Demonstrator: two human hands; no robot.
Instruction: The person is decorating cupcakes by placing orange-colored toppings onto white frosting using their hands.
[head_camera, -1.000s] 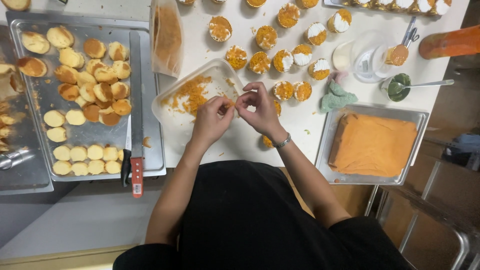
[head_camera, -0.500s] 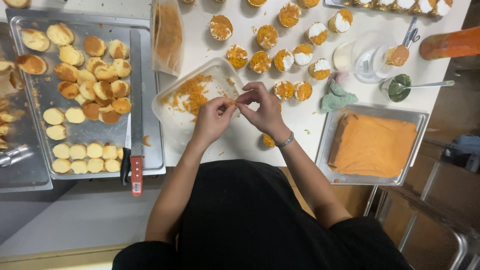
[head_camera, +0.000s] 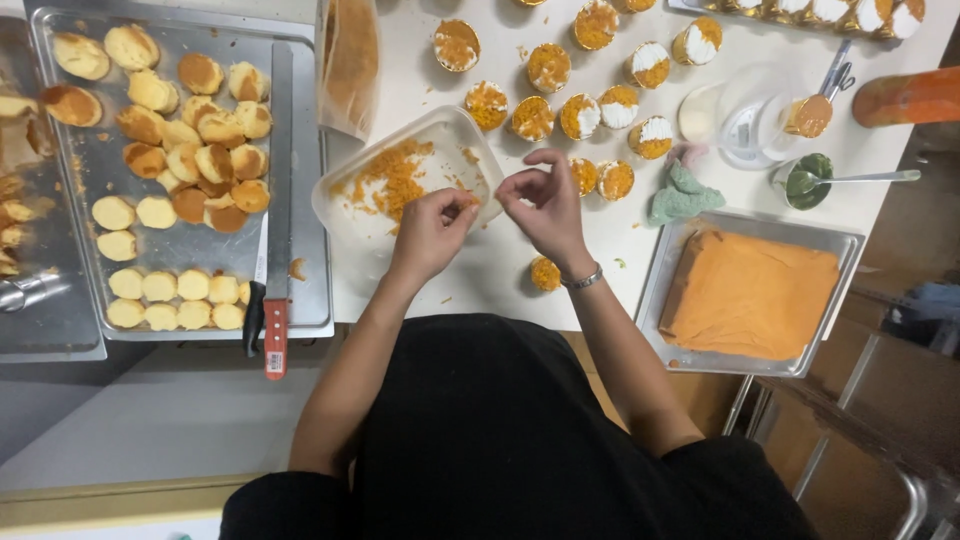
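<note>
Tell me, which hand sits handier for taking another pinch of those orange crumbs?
Probably the left hand: it rests over the rim of the clear tub, beside the orange crumbs. The right hand hovers off to the side.

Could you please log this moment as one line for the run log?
left hand: pinching orange crumbs | right hand: open beside it | plastic tub: tilted

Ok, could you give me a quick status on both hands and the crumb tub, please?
Left hand pinching orange crumbs over the clear tub. Right hand beside it, fingers curled, holding nothing visible. Small cake by the right wrist; nothing blocking.
</note>
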